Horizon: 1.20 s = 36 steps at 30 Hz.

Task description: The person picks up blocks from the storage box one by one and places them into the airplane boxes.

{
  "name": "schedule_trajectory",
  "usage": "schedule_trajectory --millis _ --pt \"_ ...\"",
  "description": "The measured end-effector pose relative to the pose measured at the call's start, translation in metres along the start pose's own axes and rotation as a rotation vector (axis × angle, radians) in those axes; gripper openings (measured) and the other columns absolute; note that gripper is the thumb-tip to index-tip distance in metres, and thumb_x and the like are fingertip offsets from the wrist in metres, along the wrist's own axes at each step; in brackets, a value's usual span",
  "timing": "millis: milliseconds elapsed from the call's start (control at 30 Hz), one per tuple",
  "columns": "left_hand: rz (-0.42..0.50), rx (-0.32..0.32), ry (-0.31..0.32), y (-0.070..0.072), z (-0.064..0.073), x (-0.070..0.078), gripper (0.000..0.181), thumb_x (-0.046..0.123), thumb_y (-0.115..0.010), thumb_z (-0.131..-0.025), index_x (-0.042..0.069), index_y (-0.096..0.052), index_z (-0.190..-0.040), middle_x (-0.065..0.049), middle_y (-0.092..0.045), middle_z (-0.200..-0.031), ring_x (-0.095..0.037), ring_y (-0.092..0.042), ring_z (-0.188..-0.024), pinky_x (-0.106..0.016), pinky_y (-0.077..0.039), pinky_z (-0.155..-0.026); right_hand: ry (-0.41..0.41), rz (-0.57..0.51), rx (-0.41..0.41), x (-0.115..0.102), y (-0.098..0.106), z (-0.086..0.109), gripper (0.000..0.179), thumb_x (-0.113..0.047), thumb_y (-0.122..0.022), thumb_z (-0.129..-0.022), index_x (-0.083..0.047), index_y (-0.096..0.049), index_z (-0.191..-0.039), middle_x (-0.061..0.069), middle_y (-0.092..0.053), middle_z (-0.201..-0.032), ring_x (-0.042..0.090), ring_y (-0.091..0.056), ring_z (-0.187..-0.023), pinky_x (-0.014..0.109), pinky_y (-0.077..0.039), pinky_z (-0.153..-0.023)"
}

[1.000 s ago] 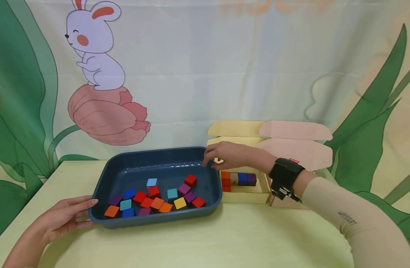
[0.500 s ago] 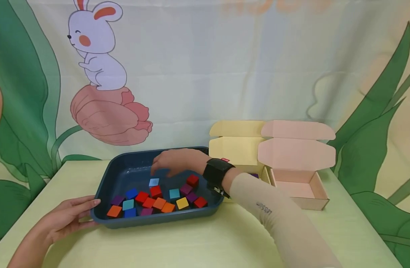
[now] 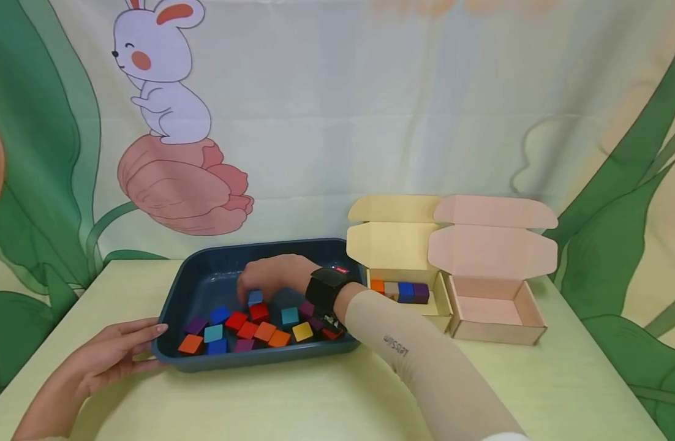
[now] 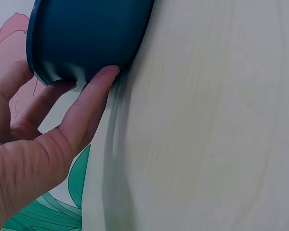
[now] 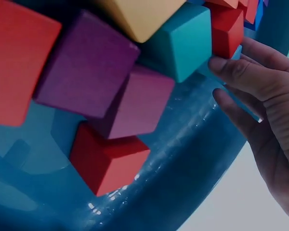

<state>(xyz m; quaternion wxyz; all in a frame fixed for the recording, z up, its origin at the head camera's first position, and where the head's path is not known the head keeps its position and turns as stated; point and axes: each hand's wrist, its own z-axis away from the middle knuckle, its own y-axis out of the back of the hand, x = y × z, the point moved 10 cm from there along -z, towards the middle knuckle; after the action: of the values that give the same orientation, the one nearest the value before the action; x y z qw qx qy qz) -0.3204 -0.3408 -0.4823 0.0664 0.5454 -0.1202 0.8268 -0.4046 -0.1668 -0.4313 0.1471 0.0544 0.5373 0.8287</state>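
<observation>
A dark blue tray holds several coloured cubes. My left hand grips its near left corner; in the left wrist view, the hand has one digit up at the rim and another low on the wall. My right hand reaches down into the tray, its thumb and fingers around a light blue cube behind a red cube. In the right wrist view, my thumb and fingers partly hide the light blue cube, close to a red cube and a teal cube.
Right of the tray stands an open yellow box with a row of orange, wooden, blue and purple cubes. An open pink box adjoins it. A printed cloth hangs behind the table.
My right hand has moved left from above the yellow box, across the tray, and down to the light blue cube. The left hand stays at the tray's corner.
</observation>
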Motion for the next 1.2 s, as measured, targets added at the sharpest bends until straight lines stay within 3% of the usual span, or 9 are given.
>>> schedule_trajectory --millis 133,333,567,700,800,1000,1100,1200 --pt "0.012 -0.019 -0.015 0.001 0.0 0.003 0.053 0.015 -0.057 -0.106 -0.01 -0.039 -0.149 0.004 -0.067 -0.116 -0.013 -0.069 -0.107 -0.047 -0.058 -0.094 -0.002 0.012 0.011 0.003 0.002 0.0 0.035 -0.013 -0.074 -0.095 -0.02 -0.07 -0.13 -0.005 -0.066 -0.129 0.011 -0.054 -0.122 0.016 -0.048 -0.099" --pt "-0.02 -0.026 -0.01 0.001 -0.001 0.004 0.075 0.017 -0.056 -0.107 -0.017 -0.01 -0.154 0.007 -0.064 -0.117 -0.011 -0.069 -0.106 -0.047 -0.057 -0.095 0.002 0.012 0.067 0.006 0.018 0.009 0.034 -0.013 -0.074 -0.095 -0.018 -0.071 -0.128 -0.004 -0.065 -0.13 0.012 -0.055 -0.123 0.016 -0.049 -0.098" --pt "0.017 -0.038 -0.014 0.002 0.0 0.001 0.058 0.015 -0.056 -0.107 -0.014 -0.032 -0.151 0.005 -0.068 -0.115 -0.012 -0.069 -0.106 -0.047 -0.058 -0.093 0.024 0.02 0.15 0.0 0.049 0.036 0.034 -0.014 -0.073 -0.096 -0.017 -0.071 -0.129 0.0 -0.063 -0.133 0.015 -0.054 -0.125 0.016 -0.048 -0.099" --pt "-0.001 -0.049 -0.019 -0.001 0.001 0.0 0.068 0.015 -0.055 -0.107 -0.019 -0.018 -0.153 0.006 -0.066 -0.117 -0.011 -0.069 -0.106 -0.047 -0.058 -0.093 0.038 0.011 0.198 -0.005 0.064 0.057 0.035 -0.014 -0.074 -0.095 -0.015 -0.071 -0.13 0.0 -0.064 -0.134 0.015 -0.055 -0.126 0.017 -0.048 -0.1" --pt "0.005 -0.035 -0.013 0.0 0.0 0.0 0.07 0.016 -0.056 -0.107 -0.019 -0.016 -0.153 0.006 -0.066 -0.116 -0.011 -0.069 -0.106 -0.047 -0.058 -0.093 0.042 0.019 0.227 -0.006 0.07 0.073 0.035 -0.015 -0.075 -0.095 -0.015 -0.071 -0.129 0.0 -0.065 -0.132 0.015 -0.056 -0.124 0.018 -0.048 -0.1" --pt "0.042 -0.05 -0.013 0.0 0.0 0.0 0.044 0.015 -0.057 -0.106 -0.006 -0.048 -0.144 0.005 -0.068 -0.116 -0.013 -0.069 -0.107 -0.048 -0.058 -0.094 -0.002 0.014 0.223 0.007 0.06 0.111 0.034 -0.014 -0.075 -0.094 -0.016 -0.071 -0.128 0.0 -0.065 -0.131 0.015 -0.058 -0.122 0.022 -0.05 -0.1" --pt "0.032 -0.05 -0.011 0.0 -0.001 -0.001 0.05 0.015 -0.056 -0.106 -0.009 -0.041 -0.148 0.005 -0.068 -0.116 -0.012 -0.069 -0.107 -0.048 -0.057 -0.094 -0.033 0.009 0.207 0.017 0.048 0.134 0.035 -0.013 -0.075 -0.094 -0.016 -0.071 -0.129 0.0 -0.065 -0.133 0.016 -0.057 -0.124 0.025 -0.051 -0.101" --pt "0.012 -0.044 -0.01 0.0 -0.001 -0.001 0.064 0.016 -0.056 -0.107 -0.015 -0.024 -0.153 0.006 -0.067 -0.117 -0.012 -0.069 -0.107 -0.048 -0.057 -0.095 -0.054 -0.007 0.208 0.026 0.036 0.159 0.036 -0.012 -0.075 -0.094 -0.015 -0.07 -0.129 0.002 -0.064 -0.133 0.018 -0.058 -0.124 0.028 -0.052 -0.101"
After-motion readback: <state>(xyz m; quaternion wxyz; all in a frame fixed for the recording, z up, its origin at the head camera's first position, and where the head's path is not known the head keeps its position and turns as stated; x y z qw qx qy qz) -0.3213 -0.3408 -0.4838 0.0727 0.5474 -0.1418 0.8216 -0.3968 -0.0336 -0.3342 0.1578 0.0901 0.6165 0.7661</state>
